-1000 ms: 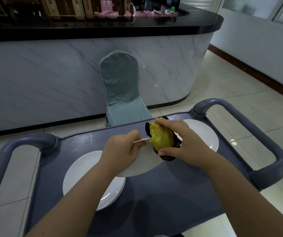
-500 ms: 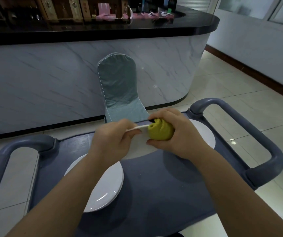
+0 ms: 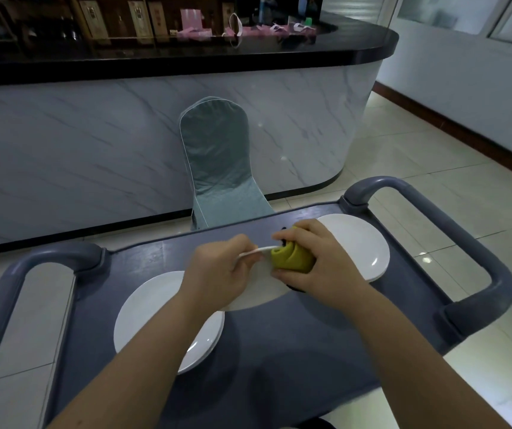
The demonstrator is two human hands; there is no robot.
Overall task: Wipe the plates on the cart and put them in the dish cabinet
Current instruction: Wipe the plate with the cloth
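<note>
My left hand (image 3: 220, 270) grips the rim of a white plate (image 3: 260, 292), held tilted above the grey cart (image 3: 279, 351). My right hand (image 3: 319, 267) grips a yellow cloth (image 3: 291, 258) folded over the plate's far edge, with a dark part of the cloth showing under the plate. Two more white plates lie on the cart: one stack at the left (image 3: 155, 314), partly under my left forearm, and one at the right (image 3: 363, 246) behind my right hand.
The cart has a curved grey handle at each end, left (image 3: 7, 283) and right (image 3: 465, 243). A chair in a pale green cover (image 3: 220, 168) stands just beyond the cart against a marble-fronted counter (image 3: 93, 134). Tiled floor lies to the right.
The cloth in my right hand has slid along the plate's far rim, from on top of the plate to folded over its edge. The view has tilted slightly.
</note>
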